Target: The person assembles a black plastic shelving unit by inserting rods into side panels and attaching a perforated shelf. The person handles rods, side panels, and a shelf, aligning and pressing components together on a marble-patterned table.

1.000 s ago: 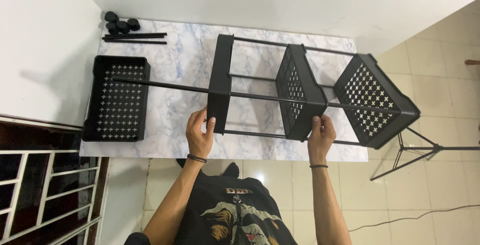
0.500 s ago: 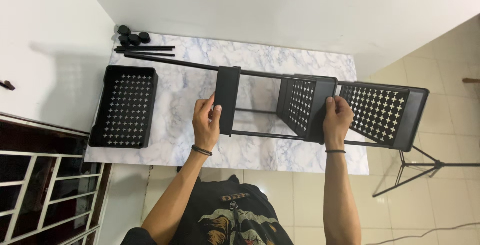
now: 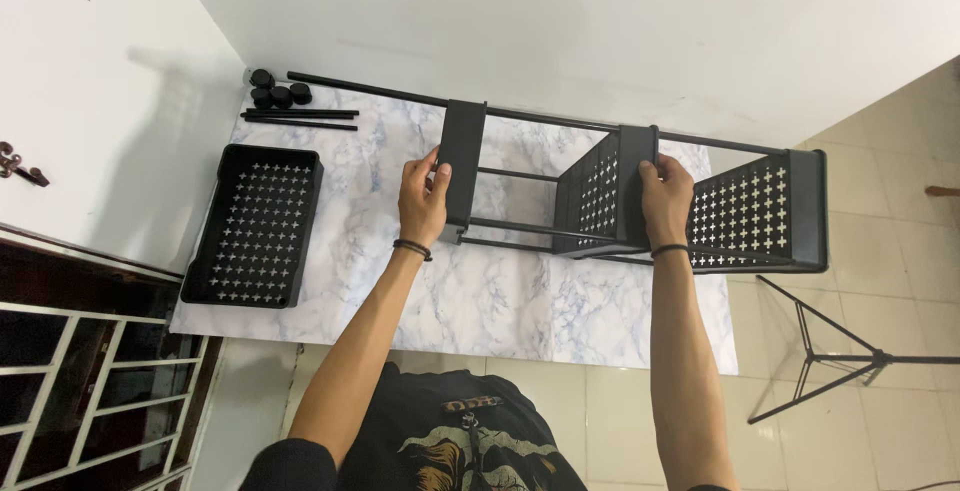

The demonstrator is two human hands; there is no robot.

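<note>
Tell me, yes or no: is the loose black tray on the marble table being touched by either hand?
No: the loose tray lies apart at the table's left end, while the left hand and right hand grip the rack.

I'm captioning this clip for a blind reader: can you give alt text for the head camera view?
Seen from above, a person's left hand and right hand grip a black perforated shelf rack lying sideways on a marble-patterned table. A loose black tray lies to its left, with spare rods and black casters beyond.
</note>
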